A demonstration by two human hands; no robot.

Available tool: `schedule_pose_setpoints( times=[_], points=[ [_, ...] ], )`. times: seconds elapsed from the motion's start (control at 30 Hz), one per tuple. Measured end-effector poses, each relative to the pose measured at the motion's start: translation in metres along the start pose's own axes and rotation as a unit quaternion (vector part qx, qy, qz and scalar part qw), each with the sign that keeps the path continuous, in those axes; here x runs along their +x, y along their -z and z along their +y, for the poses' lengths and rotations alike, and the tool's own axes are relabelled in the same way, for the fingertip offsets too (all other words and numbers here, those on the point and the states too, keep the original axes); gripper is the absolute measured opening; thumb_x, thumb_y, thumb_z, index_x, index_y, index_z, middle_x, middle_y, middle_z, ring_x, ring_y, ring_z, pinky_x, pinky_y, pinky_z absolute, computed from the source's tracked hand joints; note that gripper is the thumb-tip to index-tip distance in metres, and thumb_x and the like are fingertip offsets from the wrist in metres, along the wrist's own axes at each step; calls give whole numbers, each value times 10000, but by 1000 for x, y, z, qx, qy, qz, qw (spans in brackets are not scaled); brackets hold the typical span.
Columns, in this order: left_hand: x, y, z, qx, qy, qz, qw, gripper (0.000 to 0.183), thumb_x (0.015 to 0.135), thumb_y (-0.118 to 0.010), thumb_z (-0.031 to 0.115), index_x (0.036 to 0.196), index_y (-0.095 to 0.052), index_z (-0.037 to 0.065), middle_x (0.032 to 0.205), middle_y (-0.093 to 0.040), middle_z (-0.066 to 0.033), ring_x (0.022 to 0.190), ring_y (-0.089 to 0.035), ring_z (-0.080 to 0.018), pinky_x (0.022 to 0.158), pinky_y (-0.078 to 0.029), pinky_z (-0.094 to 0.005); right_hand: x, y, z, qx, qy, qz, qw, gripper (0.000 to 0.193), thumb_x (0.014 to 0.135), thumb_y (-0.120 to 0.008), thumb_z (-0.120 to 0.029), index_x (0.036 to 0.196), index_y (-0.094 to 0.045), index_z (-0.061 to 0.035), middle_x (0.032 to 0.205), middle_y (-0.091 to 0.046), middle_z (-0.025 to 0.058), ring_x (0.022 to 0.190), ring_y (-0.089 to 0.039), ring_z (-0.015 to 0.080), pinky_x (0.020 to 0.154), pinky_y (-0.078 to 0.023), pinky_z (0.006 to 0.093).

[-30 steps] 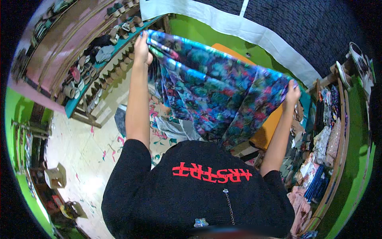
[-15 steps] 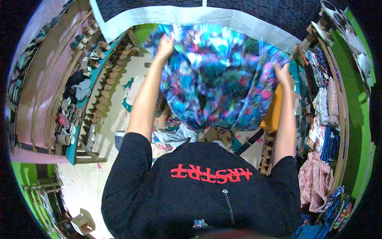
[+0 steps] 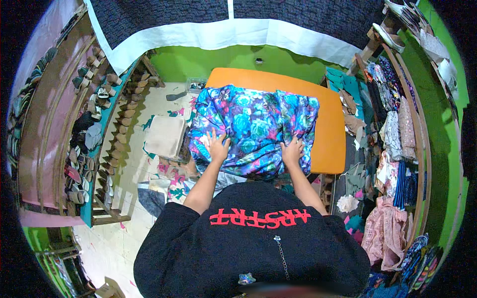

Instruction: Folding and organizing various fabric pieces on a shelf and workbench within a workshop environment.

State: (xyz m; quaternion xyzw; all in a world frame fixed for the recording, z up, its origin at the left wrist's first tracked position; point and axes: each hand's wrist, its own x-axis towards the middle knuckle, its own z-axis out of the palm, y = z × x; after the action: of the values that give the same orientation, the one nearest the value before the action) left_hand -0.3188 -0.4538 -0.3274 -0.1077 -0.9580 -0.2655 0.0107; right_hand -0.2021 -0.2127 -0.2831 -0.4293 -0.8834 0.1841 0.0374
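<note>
On the orange table [image 3: 330,134], each flat open hand [image 3: 217,145] presses floral cloth [image 3: 253,124] near its edge.

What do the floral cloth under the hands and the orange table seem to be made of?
Floral cloth: thin woven fabric, likely a light synthetic or cotton; it creases softly and drapes over the edge. Orange table: smooth, hard top, possibly laminate or painted board; flat, even colour, no grain.

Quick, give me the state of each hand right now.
Left hand: open, palm flat on the floral cloth.
Right hand: open, fingers spread on the same cloth.
</note>
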Motion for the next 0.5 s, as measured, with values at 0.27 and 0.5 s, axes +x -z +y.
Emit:
schedule_pose_setpoints(
  times=[0.27,0.5],
  points=[
    [18,-15,-14,-46,64,107,991,202,808,-473,248,920,-620,165,1189,-486,-17,1219,-290,-231,949,-126,-484,75,21,38,167,74,42,982,412,808,-414,-323,728,-563,54,759,-555,273,754,-544,400,675,-398,463],
    [128,9,-18,-363,204,230,880,306,851,-375,228,849,-530,-36,837,-559,-225,812,-534,-342,697,-403,-402,209,98,24,723,-56,-185,663,410,904,-255,-296,997,-478,35,985,-557,157,881,-557,277,793,-446,435]
  ],
)
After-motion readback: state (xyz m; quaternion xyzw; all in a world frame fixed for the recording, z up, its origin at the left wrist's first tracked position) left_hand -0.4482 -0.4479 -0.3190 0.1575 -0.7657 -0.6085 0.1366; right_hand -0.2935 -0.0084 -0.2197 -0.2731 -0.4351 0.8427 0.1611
